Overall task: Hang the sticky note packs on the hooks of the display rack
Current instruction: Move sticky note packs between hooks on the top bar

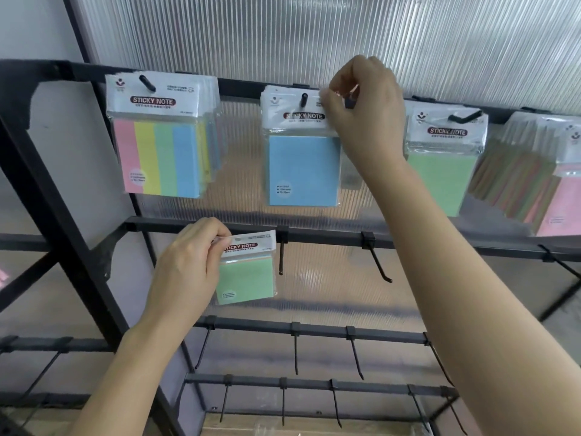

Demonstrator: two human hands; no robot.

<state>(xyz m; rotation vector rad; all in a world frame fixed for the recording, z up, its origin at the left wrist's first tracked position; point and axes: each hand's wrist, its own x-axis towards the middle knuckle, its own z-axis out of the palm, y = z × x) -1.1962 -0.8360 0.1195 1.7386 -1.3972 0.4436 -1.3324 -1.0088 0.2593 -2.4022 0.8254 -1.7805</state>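
Left hand [185, 265]: low in the view, fingers curled, thumb and fingertips pinching the upper left edge of one pack's white header card.
Green sticky note pack [248, 275]: held by the left hand, sticking out to the right of its fingers and tilted slightly; it is off any hook, in front of the second bar and just left of an empty hook [280, 259].
Right hand [364, 111]: raised to the top row, fingers bunched and pinching the upper right corner of a hanging pack's header.
Blue sticky note pack [303, 158]: front of a small stack threaded on a top-row hook [303, 99]; it hangs down and to the left of the right hand, and its header touches the fingertips.
Four-colour pack [157, 146]: hangs on the top row's left peg, with more packs behind it, well apart from both hands.
Hung green pack [440, 177]: on the peg to the right of the right wrist.
Pink pack [562, 196]: at the far right edge, partly cut off.
Display rack [314, 237]: black bars; the lower rows carry bare pegs.
Ribbed panel [314, 36]: translucent sheet behind the rack.
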